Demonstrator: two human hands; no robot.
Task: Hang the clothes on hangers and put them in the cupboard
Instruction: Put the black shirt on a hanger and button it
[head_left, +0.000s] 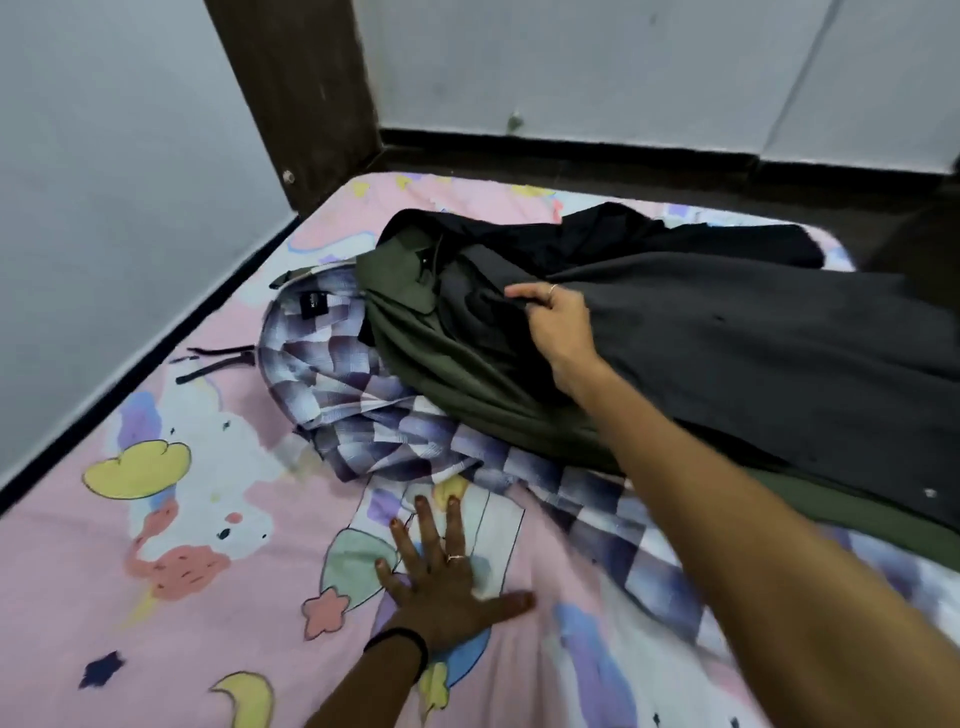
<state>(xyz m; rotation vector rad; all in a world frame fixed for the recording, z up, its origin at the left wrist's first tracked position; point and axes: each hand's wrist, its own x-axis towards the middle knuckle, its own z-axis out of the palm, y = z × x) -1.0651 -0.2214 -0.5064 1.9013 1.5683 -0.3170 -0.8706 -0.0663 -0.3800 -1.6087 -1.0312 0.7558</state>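
A pile of clothes lies on the bed. On top is a dark grey garment (753, 353), and my right hand (558, 325) pinches its edge near the collar. Under it are an olive green shirt (457, 384) and a black garment (623, 234) at the back. A purple and white checked shirt (353, 415) lies lowest, spread toward the left and front. Black hanger ends (218, 361) stick out from beside the checked shirt's collar. My left hand (441, 577) presses flat on the bedsheet, fingers spread, holding nothing.
The bed has a pink cartoon-print sheet (156, 545). A grey wall (104, 182) runs along the left edge. A dark wooden post (296, 93) stands at the far corner, with white panels (597, 67) and a dark floor strip behind the bed.
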